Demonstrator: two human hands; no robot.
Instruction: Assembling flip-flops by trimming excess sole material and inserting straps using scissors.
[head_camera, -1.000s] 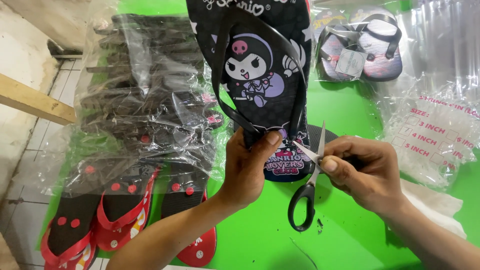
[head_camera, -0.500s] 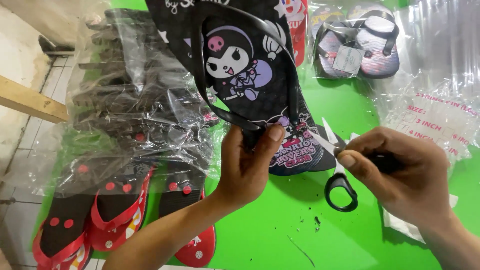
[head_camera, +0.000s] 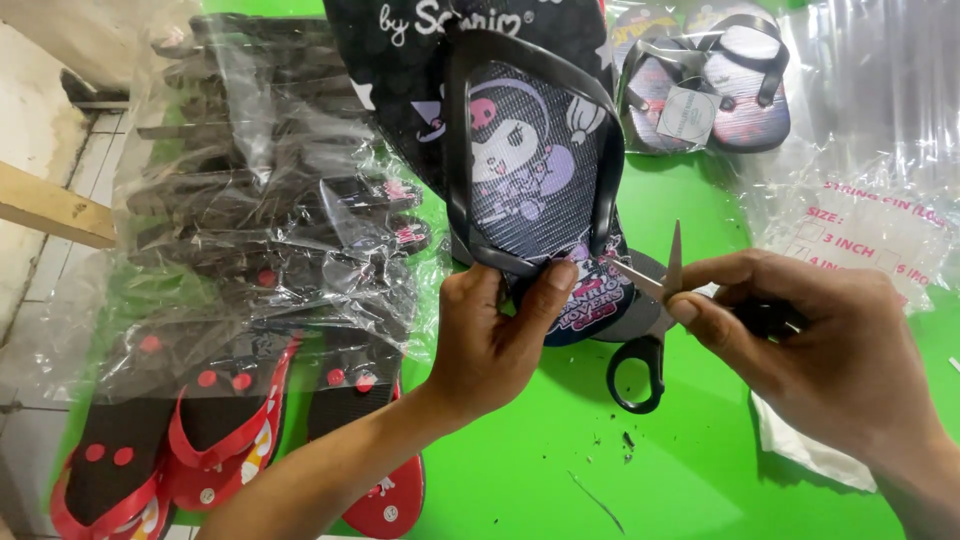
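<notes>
My left hand (head_camera: 497, 330) grips the heel end of a black flip-flop (head_camera: 530, 170) printed with a purple cartoon figure, holding it upright over the green table (head_camera: 520, 470). Its thumb presses on the sole near the black strap (head_camera: 455, 150). My right hand (head_camera: 820, 345) holds black-handled scissors (head_camera: 650, 320) with the blades apart, their tips right at the flip-flop's heel edge. One handle loop hangs free below the blades.
Bagged black flip-flops (head_camera: 270, 220) pile up at the left, with red-strapped pairs (head_camera: 200, 440) in front of them. A bagged pair (head_camera: 700, 90) lies at the back right, beside clear plastic bags (head_camera: 860, 210). White paper (head_camera: 810, 450) sits under my right wrist.
The flip-flop has been turned and raised more upright in my left hand. My right hand with the scissors stays at its heel edge, blades still apart.
</notes>
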